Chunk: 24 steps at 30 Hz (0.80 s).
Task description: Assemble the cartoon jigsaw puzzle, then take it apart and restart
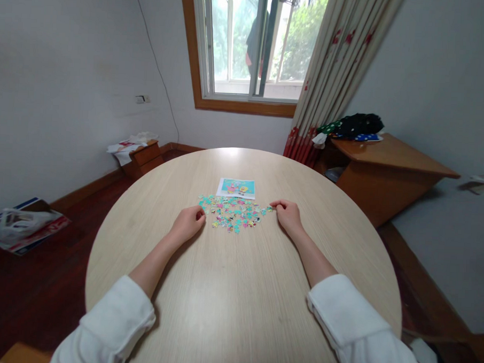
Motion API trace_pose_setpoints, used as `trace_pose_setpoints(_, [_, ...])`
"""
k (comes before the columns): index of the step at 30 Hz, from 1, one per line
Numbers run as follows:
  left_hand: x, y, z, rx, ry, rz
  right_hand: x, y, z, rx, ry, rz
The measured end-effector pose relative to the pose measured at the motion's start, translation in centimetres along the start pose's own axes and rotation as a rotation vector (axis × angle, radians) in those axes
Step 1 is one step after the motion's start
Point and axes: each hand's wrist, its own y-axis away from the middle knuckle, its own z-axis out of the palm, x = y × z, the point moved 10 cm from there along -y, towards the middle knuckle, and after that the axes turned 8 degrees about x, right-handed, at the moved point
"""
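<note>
Many small jigsaw puzzle pieces [236, 212] in teal, pink and yellow lie scattered in the middle of the round table [229, 288]. Just behind them lies a picture sheet [237, 188] with cartoon figures on a teal ground and a white border. To the left of the pieces, my left hand [189, 222] rests on the tabletop with its fingers curled in, and I see nothing in it. On the other side my right hand [287, 213] reaches in, its index finger stretched out to a teal piece [269, 208] at the pile's right edge. The other fingers are bent under.
Behind the table is a window [256, 48] with a person outside, and a curtain [331, 62] beside it. A wooden desk [395, 161] with dark cloths stands at the right. A small cabinet [147, 155] and a plastic bag [21, 225] are at the left.
</note>
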Motion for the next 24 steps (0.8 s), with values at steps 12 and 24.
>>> trace_pose_setpoints(12, [0.7,-0.1,-1.1,0.077,0.036,0.032,-0.2,0.0,-0.2,0.013,-0.003,-0.014])
trace_pose_setpoints(24, [0.8,-0.3,-2.2,0.183,0.062,0.059,-0.3,0.1,-0.2,0.004,0.015,-0.01])
